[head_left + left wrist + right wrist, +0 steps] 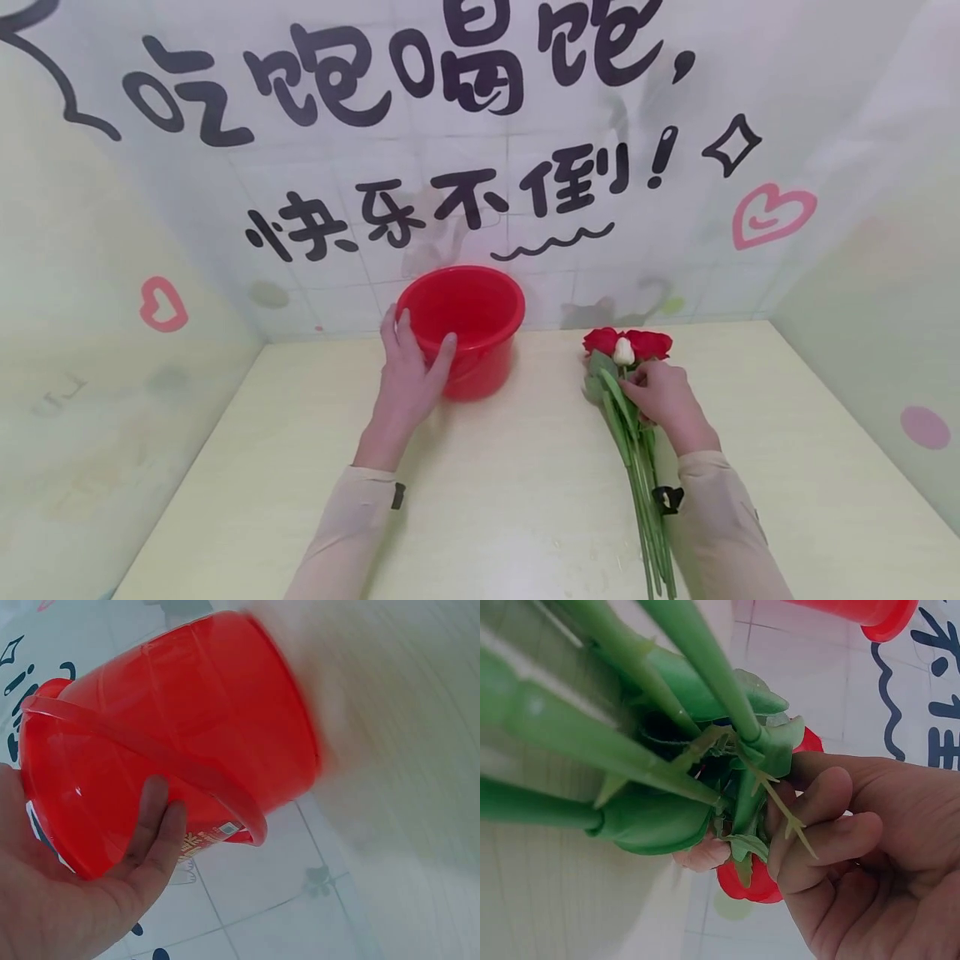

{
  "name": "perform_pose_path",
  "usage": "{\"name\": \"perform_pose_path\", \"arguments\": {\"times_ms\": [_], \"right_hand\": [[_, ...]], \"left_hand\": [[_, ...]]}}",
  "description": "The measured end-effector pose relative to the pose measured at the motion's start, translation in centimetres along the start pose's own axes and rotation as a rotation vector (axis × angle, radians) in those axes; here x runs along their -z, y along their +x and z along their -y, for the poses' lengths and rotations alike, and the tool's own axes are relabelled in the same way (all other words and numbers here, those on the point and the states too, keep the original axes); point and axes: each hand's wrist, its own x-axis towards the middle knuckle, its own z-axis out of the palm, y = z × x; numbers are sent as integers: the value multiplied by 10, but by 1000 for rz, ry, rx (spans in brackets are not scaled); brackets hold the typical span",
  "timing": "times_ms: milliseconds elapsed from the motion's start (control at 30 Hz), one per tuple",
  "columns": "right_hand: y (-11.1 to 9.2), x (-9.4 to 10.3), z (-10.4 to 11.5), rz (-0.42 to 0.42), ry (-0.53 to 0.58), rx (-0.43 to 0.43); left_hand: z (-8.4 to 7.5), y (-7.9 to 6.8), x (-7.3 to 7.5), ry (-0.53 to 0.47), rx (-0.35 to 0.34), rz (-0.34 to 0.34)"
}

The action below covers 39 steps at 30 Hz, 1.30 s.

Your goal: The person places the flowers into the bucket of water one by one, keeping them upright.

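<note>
1. My left hand (pixel 405 383) is spread against the red bucket (pixel 480 375), its fingers nearly straight along the left side of the rim and my thumb (pixel 447 346) lying over the near side.
2. The bucket stands upright on the pale table (pixel 525 500), close to the back wall, left of the flowers. In the left wrist view, its red handle (pixel 169 761) hangs down across the outer wall, with part of a printed label (pixel 206 836) showing near my fingertips.
3. My right hand (pixel 663 396) pinches into the bunch of flowers (pixel 645 492) just below the blooms; in its own wrist view, the fingers are curled in among the leaves and stems. I cannot tell how many stems they hold.
4. The flowers are on the right of the table, well apart from the bucket: red blooms (pixel 651 343) and a white bud (pixel 624 352) towards the wall, broad green leaves (pixel 600 375) below them, and long stems running back towards me.
5. Pale sleeves (pixel 341 533) cover my forearms.
6. Behind everything, the backdrop (pixel 420 158) carries black lettering (pixel 471 208) and, off to the right, a pink heart (pixel 738 225).
</note>
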Motion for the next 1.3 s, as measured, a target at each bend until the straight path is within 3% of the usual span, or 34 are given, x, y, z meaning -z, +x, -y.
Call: {"name": "perform_pose_path", "arguments": {"times_ms": [333, 600, 933, 1167, 1300], "right_hand": [[-2, 5, 2, 18, 87, 30], [-2, 19, 11, -34, 182, 24], [-29, 25, 14, -86, 303, 13], [-38, 38, 19, -137, 323, 29], [-35, 45, 22, -162, 339, 66]], "left_hand": [[7, 2, -2, -3, -39, -24], [6, 7, 1, -9, -56, -44], [14, -16, -8, -14, -38, -26], [12, -18, -8, -11, -25, -35], [9, -12, -5, -2, -39, -45]]}}
